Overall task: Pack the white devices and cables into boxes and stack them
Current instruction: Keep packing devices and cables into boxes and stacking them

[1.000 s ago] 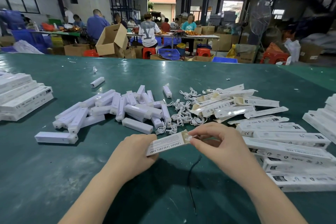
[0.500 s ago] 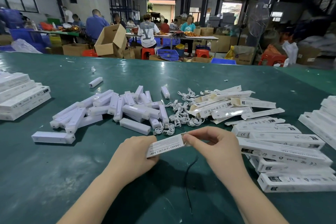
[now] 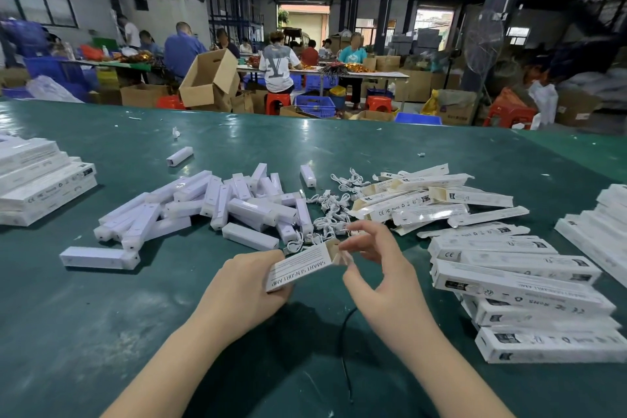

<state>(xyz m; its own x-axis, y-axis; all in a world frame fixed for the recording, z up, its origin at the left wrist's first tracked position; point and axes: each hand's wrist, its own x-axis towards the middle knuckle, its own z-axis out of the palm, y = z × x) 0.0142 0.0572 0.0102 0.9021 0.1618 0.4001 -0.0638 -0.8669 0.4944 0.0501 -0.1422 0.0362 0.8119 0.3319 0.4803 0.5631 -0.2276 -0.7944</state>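
green table; white devices; white boxes, black print.
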